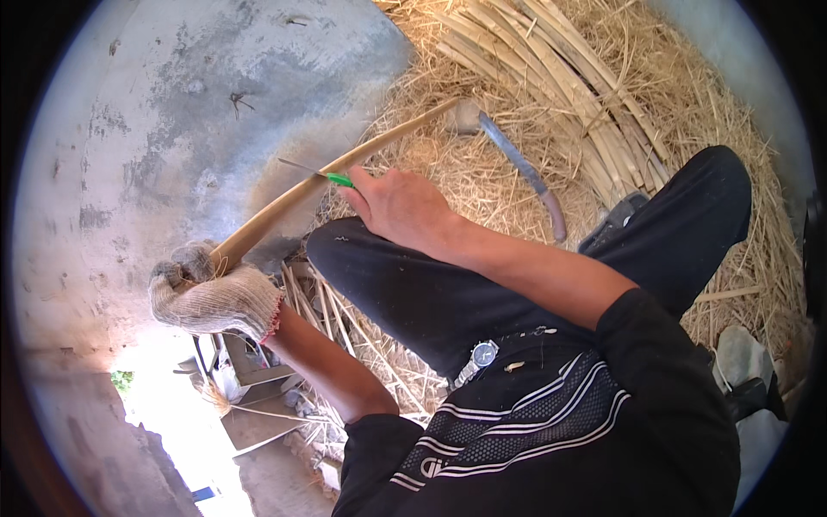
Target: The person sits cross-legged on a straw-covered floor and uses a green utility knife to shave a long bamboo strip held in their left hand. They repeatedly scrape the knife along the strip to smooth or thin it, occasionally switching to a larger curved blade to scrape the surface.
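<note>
My left hand [211, 293], in a white knit glove, grips the near end of a long tan bamboo strip [336, 168] that runs up and right across the view. My right hand [401, 205], bare, holds a small knife with a green handle [338, 179] against the middle of the strip, its thin blade pointing left. My knee in dark trousers [388, 284] lies just under the right hand.
A pile of split bamboo strips [568, 86] rests on straw shavings [482, 172] at the upper right. A large curved blade with a round handle [525, 172] lies on the straw. A grey concrete wall [198, 112] fills the left. A wristwatch [482, 353] hangs at my waist.
</note>
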The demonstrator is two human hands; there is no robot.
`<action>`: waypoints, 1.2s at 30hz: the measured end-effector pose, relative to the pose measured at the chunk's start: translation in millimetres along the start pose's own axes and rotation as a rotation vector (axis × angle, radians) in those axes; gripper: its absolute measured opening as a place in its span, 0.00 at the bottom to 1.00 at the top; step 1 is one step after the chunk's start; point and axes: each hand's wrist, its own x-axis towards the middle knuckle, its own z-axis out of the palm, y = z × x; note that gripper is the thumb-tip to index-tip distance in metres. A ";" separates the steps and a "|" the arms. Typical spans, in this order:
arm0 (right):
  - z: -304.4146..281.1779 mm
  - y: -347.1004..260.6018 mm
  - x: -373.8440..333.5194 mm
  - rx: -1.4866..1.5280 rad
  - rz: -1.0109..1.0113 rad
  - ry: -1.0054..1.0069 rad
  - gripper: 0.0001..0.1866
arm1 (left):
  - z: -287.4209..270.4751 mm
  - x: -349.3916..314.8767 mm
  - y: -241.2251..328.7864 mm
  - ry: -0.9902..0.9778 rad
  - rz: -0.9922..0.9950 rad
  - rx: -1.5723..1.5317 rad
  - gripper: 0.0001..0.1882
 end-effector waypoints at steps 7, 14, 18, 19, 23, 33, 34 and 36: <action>91.1 173.4 -11.4 -0.053 0.587 -0.341 0.15 | 17.8 -21.3 -2.4 0.023 -0.062 -0.071 0.14; 34.1 99.0 -19.3 0.114 0.247 0.227 0.20 | 15.2 -6.2 -4.3 -0.008 -0.044 -0.046 0.14; -2.9 11.7 -17.2 0.321 -0.005 0.201 0.16 | 6.2 -1.0 0.1 -0.178 -0.023 -0.090 0.12; -1.2 9.5 -18.2 0.319 -0.071 0.223 0.16 | 7.3 -2.5 -0.6 -0.257 -0.052 -0.117 0.11; 33.4 46.6 -1.1 0.239 0.183 0.210 0.16 | 19.7 -8.8 -7.8 -0.014 -0.002 -0.056 0.11; 42.4 32.2 8.1 0.063 0.175 0.118 0.17 | 13.9 3.1 -13.3 0.022 -0.070 -0.067 0.13; 32.7 48.1 10.0 0.081 0.265 0.094 0.17 | 12.9 1.6 -12.5 0.050 -0.065 -0.060 0.13; 37.4 64.5 17.2 0.093 0.273 0.124 0.16 | 17.0 -1.6 -11.3 0.085 -0.039 -0.040 0.13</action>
